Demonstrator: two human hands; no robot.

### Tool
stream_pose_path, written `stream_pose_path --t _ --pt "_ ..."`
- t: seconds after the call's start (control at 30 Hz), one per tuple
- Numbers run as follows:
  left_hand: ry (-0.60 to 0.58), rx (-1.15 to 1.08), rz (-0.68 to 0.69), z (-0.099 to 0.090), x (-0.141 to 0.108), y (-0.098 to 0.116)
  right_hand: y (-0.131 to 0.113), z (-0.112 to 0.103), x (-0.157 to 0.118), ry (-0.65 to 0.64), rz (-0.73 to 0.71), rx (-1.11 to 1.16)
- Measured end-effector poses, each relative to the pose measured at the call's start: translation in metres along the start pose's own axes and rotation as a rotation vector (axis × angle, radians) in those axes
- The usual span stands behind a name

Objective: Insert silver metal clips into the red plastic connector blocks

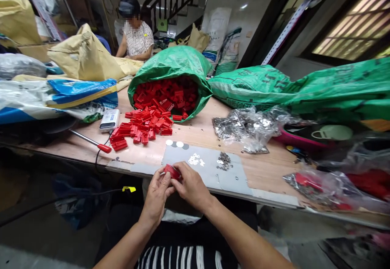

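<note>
Both hands meet at the table's front edge around one red plastic housing. My left hand pinches it from the left, between thumb and fingers. On its right side the fingers of my right hand close on the same part; whether they also hold a small piece is hidden. Just beyond lies a grey mat with a little group of shiny flat metal pieces and a darker heap of small metal parts. More red housings spill in a pile from a green sack.
Clear bags of metal parts lie right of the mat, near a pink basin. A red-handled lever juts out at left beside a white box-shaped device. Green sacks line the back right. Another person sits across the table.
</note>
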State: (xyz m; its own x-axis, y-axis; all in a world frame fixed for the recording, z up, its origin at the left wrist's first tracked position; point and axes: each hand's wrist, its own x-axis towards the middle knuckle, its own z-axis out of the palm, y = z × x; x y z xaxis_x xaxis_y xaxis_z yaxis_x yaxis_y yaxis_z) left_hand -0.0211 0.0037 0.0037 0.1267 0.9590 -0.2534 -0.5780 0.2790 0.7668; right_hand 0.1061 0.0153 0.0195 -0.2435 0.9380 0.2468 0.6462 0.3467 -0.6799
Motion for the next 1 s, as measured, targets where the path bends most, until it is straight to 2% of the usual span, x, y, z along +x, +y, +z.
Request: stream_pose_path --t 0.2,0.3,0.37,0.43,0.5,0.57,0.7,0.87,1.0 --pt "-0.135 0.058 -0.084 0.002 -0.007 -0.007 -0.006 -0.017 -0.03 -0.082 -0.046 0.124" --pt "-0.189 0.097 -0.115 0.001 -0.01 -0.006 -0.003 -0.036 -0.038 -0.119 0.04 0.193" --pt "-0.197 0.104 -0.15 0.002 -0.012 -0.005 0.007 -0.052 -0.042 -0.073 0.132 0.181" --pt "-0.187 0.089 -0.191 0.004 -0.013 -0.004 0.025 -0.067 -0.044 0.039 0.207 0.089" --pt "-0.18 0.068 -0.217 0.006 -0.014 -0.004 0.048 -0.081 -0.045 0.146 0.267 -0.113" --pt "-0.177 0.043 -0.221 0.009 -0.015 -0.003 0.068 -0.091 -0.044 0.176 0.335 -0.309" --pt "-0.19 0.012 -0.224 0.013 -0.015 0.0 0.086 -0.094 -0.041 0.124 0.412 -0.476" --pt "-0.206 0.012 -0.214 0.011 -0.014 0.002 0.084 -0.088 -0.038 0.122 0.428 -0.552" --pt "-0.185 0.013 -0.159 0.009 -0.011 0.002 0.082 -0.091 -0.04 0.118 0.401 -0.511"
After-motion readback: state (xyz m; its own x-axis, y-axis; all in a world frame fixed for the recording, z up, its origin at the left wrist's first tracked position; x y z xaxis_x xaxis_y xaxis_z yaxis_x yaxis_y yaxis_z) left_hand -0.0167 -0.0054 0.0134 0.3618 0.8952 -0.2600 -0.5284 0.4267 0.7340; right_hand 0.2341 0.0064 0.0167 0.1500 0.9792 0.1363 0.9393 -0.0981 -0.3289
